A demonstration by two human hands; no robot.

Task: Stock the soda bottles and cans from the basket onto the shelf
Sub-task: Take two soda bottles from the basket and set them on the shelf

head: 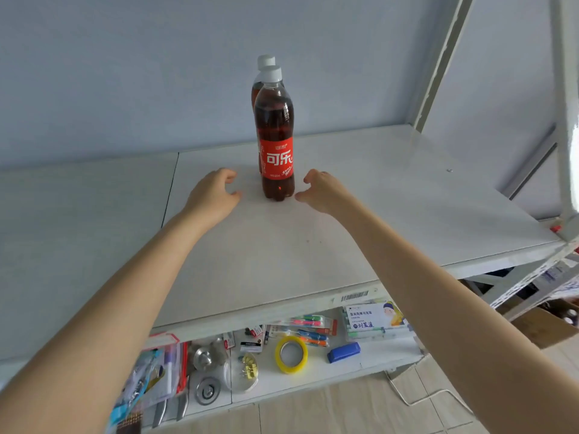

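Both arms stretched forward over white shelf (376,198), forearms bare. Left hand (216,192) just left of front soda bottle (275,151), fingers loosely curled, gripping nothing. Right hand (322,191) just right of same bottle, thumb tip close to its base, contact unclear; fingers likewise slack and curled, nothing held. Front soda bottle upright mid-shelf: red label, white cap, dark drink. Second bottle (265,61) upright directly behind, mostly hidden, cap showing above. Lower shelf (369,358) below: yellow tape roll (291,354), blue block (344,352), packs of pens
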